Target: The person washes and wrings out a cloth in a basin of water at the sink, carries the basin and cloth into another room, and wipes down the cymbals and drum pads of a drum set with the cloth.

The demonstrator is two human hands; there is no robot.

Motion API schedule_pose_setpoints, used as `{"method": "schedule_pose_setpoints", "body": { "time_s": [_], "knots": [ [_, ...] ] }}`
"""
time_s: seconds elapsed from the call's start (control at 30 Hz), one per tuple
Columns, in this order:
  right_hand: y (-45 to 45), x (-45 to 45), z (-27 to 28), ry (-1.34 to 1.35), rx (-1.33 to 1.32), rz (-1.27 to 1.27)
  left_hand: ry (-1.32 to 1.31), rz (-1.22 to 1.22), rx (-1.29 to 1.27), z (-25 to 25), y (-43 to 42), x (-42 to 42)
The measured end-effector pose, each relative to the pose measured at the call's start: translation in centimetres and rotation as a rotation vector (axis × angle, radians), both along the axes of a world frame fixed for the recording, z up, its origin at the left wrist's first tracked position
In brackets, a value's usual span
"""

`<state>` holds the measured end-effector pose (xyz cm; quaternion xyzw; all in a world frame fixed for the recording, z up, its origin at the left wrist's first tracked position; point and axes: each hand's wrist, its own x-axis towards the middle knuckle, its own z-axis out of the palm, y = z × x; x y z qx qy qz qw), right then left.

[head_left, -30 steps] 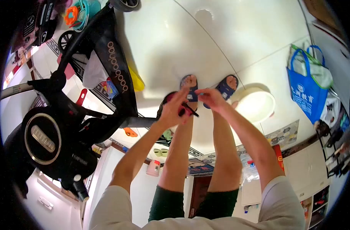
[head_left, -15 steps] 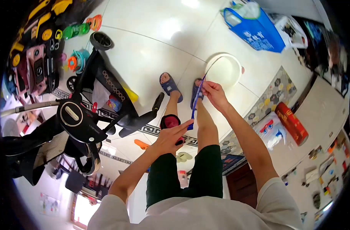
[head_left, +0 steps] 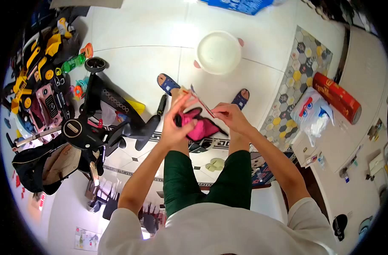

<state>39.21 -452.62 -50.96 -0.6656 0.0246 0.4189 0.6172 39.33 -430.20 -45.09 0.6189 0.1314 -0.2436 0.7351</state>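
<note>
A thin strap point(head_left: 204, 106) with a reddish edge stretches between my hands, above my feet. My right hand point(head_left: 233, 119) pinches its lower end between thumb and fingers. My left hand point(head_left: 173, 125) has its fingers stretched up to the strap's upper end, where something small and orange-beige shows. Against the left thumb hangs a pink and black fabric piece point(head_left: 204, 129), open and loose. Its kind is unclear, and the left palm covers part of it.
A white basin point(head_left: 219, 53) stands on the floor ahead. At left is a black stroller point(head_left: 77, 134) beside toy vehicles point(head_left: 47, 100). A hexagon-patterned mat point(head_left: 293, 80), a white plastic bag point(head_left: 310, 112) and a red cylinder point(head_left: 338, 97) lie at right.
My left hand has risen from the strap's lower end to its upper end; the right hand now holds the lower end. The pink piece has opened out. My view and feet have shifted.
</note>
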Motion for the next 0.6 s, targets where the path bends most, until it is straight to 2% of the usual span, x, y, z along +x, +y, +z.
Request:
{"method": "schedule_pose_setpoints", "body": {
  "time_s": [0.1,0.27,0.4,0.5,0.6],
  "knots": [
    [-7.3,-3.1,1.1,0.084,-0.079,-0.119,0.053,-0.016,-0.090,-1.1,-6.7,0.1],
    [-18.6,-6.0,2.6,0.185,-0.012,-0.208,0.138,-0.156,-0.177,-0.8,-18.7,-0.6],
    [-25.7,-9.8,2.1,0.109,0.012,-0.266,0.163,-0.310,-0.186,-0.5,-27.6,-1.3],
    [-29.6,-12.0,2.4,0.091,-0.075,-0.262,0.111,-0.435,-0.130,-0.8,-32.5,-2.2],
    [-32.6,-14.0,2.8,-0.176,-0.329,-0.161,0.145,-0.506,-0.076,-1.8,-35.9,-3.3]
  ]
}}
